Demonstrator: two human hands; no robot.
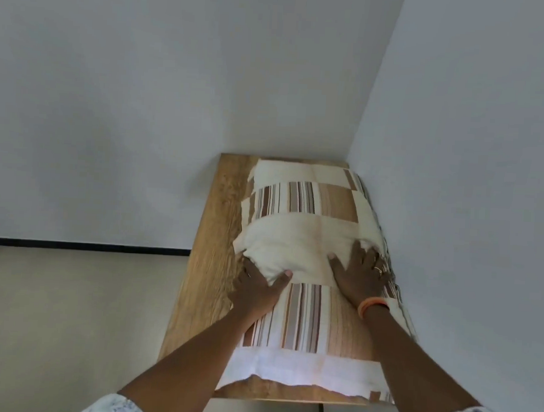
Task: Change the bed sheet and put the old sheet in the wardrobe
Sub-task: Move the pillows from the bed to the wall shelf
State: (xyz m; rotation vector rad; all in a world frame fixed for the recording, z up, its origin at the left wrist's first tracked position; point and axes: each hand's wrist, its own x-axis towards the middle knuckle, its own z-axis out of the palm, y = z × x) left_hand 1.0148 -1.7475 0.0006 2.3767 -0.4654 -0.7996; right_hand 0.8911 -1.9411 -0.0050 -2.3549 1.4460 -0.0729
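Presently listed: one folded sheet (pixel 306 239), cream with blocks of brown, tan and grey stripes, lying on a wooden top (pixel 211 250) that runs away from the viewer into a corner of the room. It covers the right part of the wood, its right edge against the right wall (pixel 472 153); a strip of bare wood shows along its left side and a narrow strip at the near edge. A white band of cloth forms the near end of the bundle; the far end almost reaches the far wall (pixel 143 104).

Left hand (pixel 257 287): laid at the left side of the sheet about halfway along, thumb spread over a cream fold, fingers curled round the bundle's left edge and partly hidden under it, so it grips the cloth there.

Right hand (pixel 360 273): resting flat on the sheet near its right side, fingers and thumb spread and pressing down on the cream fold, holding nothing. A ring shows on one finger. An orange bangle (pixel 373 305) sits on the wrist.

Both forearms reach in from the near edge, bare to the elbow, with white patterned sleeves (pixel 118 407) at the bottom corners.

Surroundings: pale grey-white walls; on the left, below, a cream floor (pixel 69 321) meeting the far wall at a dark skirting line (pixel 82 245).
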